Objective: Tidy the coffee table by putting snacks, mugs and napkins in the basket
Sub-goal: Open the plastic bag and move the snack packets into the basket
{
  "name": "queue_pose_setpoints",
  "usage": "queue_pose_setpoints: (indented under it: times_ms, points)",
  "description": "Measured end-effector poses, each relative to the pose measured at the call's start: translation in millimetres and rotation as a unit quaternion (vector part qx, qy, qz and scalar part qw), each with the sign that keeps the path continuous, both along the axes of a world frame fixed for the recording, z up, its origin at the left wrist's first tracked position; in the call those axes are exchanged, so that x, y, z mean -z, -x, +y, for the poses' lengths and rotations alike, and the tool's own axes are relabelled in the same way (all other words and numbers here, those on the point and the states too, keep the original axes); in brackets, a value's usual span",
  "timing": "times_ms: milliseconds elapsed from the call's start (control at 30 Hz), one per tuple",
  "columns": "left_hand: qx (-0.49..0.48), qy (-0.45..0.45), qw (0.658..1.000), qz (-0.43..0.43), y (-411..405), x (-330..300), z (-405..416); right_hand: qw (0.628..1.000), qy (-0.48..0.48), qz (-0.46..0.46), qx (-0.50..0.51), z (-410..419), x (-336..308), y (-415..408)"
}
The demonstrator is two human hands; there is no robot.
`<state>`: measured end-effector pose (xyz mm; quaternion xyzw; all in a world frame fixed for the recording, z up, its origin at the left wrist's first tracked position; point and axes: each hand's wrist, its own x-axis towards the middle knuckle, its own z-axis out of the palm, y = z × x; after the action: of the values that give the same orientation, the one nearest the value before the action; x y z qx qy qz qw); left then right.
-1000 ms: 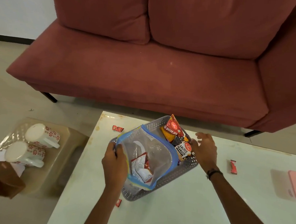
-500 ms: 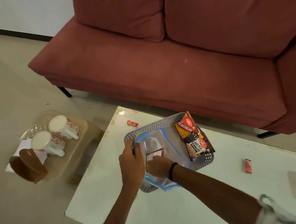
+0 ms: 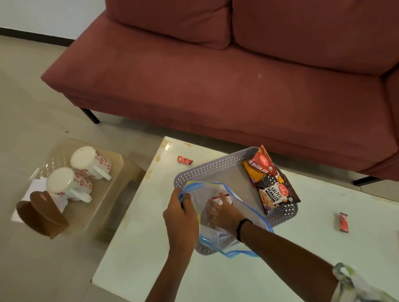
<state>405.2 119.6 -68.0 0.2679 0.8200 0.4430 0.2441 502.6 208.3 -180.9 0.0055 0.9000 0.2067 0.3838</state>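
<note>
A grey perforated basket [image 3: 206, 167] sits on the white coffee table [image 3: 280, 261]. Two snack packets lean in its far right corner: an orange-red sev packet [image 3: 261, 167] and a dark salted peanuts packet [image 3: 276, 194]. A clear zip bag with a blue rim [image 3: 244, 207] lies over the basket's near half. My left hand [image 3: 180, 217] pinches the bag's rim at its left corner. My right hand [image 3: 222, 214] is pushed inside the bag, fingers spread by a small red and white packet [image 3: 223, 198]; I cannot tell whether it grips it.
Small red wrappers lie on the table: one [image 3: 185, 160] near the far left corner, one [image 3: 343, 222] at right. Two floral mugs [image 3: 90, 161] [image 3: 68, 186], white napkins [image 3: 36, 185] and a brown holder [image 3: 43, 213] sit on a low side stool at left. A red sofa [image 3: 221, 82] stands behind.
My right hand left the basket's right rim, crossed over and went into the zip bag, then deeper. The camera view shifted left; the left hand kept its hold on the rim.
</note>
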Motion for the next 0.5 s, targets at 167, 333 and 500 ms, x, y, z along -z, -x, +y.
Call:
queue_pose_setpoints:
  times_ms: [167,333,500]
  points:
    - [0.007,-0.009,1.0,0.003,0.8,-1.8,6.6,0.993,0.0,0.071,0.089,-1.5,0.1,0.6]
    - [0.008,0.003,1.0,0.009,-0.5,-2.2,7.4,0.935,0.105,0.287,0.182,2.8,-44.1,9.9]
    - [-0.01,0.02,1.0,0.011,4.1,-21.0,14.5,0.814,0.2,0.415,0.353,1.1,-141.2,-20.3]
